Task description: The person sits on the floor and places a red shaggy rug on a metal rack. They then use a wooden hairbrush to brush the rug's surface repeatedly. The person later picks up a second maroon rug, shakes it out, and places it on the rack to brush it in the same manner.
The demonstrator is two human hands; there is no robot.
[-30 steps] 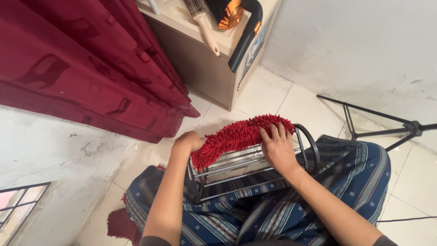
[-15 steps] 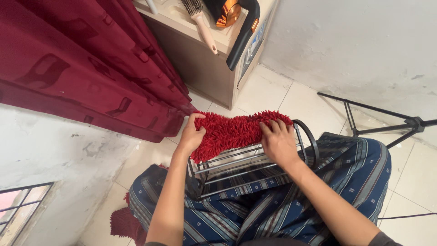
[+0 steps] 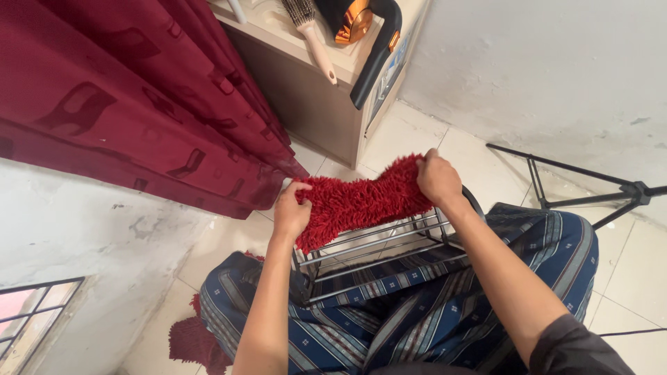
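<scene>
while stretched between both hands, lies across the top rails of a dark metal rack (image 3: 389,250): a red shaggy mat (image 3: 358,201), long axis running from lower left to upper right, left end drooping over the rack's near corner, right end lifted higher. gripped at the left end by the left hand (image 3: 292,212), fingers curled and pinching the pile, thumb on top. gripped at the right end by the right hand (image 3: 438,179), fingers closed tight around the bunched edge, knuckles up. rack propped on a lap wrapped in blue striped cloth (image 3: 417,305), rails parallel to the mat's length, curved end bar just under the right wrist.

close on the left, a dark red curtain (image 3: 139,97) hanging down almost to the mat's left end. straight ahead, a wooden cabinet (image 3: 313,104), near the mat's far edge, carrying a round hairbrush (image 3: 309,31) and a black and orange hair dryer (image 3: 365,35). to the right, bare pale floor tiles (image 3: 479,160) between the rack and a black tripod leg (image 3: 577,173), well apart from the hands. more red shaggy fabric (image 3: 191,340) on the floor at lower left, beside the knee.
</scene>
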